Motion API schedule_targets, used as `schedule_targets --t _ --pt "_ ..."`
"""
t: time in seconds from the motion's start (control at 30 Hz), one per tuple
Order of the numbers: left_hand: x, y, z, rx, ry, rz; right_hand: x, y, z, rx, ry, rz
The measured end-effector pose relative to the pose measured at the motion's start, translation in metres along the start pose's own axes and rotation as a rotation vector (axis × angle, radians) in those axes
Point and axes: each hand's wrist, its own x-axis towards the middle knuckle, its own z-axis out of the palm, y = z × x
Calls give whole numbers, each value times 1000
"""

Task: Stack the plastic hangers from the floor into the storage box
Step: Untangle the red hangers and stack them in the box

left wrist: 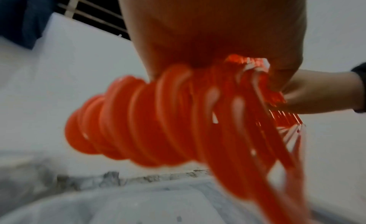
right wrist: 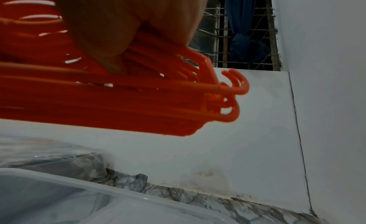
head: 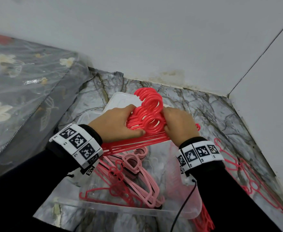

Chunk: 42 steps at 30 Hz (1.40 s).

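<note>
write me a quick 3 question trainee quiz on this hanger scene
1. True or false: both hands grip the red hanger bundle.
2. Which hangers already lie in the clear box?
A. pink hangers
B. blue ones
C. none
3. Fill in: loose hangers lie on the floor to the box's ____.

Key
1. True: the left hand and right hand hold it from either side, above the box.
2. A
3. right
</note>
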Motion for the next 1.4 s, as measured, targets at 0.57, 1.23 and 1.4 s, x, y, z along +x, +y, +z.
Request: schedule_targets --t 0.57,1.23,1.4 --pt "-2 -9 2 253 122 -155 -4 -8 3 280 245 -30" --pt "13 -27 -11 -12 366 -231 -23 -102 167 -26 -783 -307" --pt "18 -25 -11 -12 398 -242 -23 -99 189 67 -774 -245"
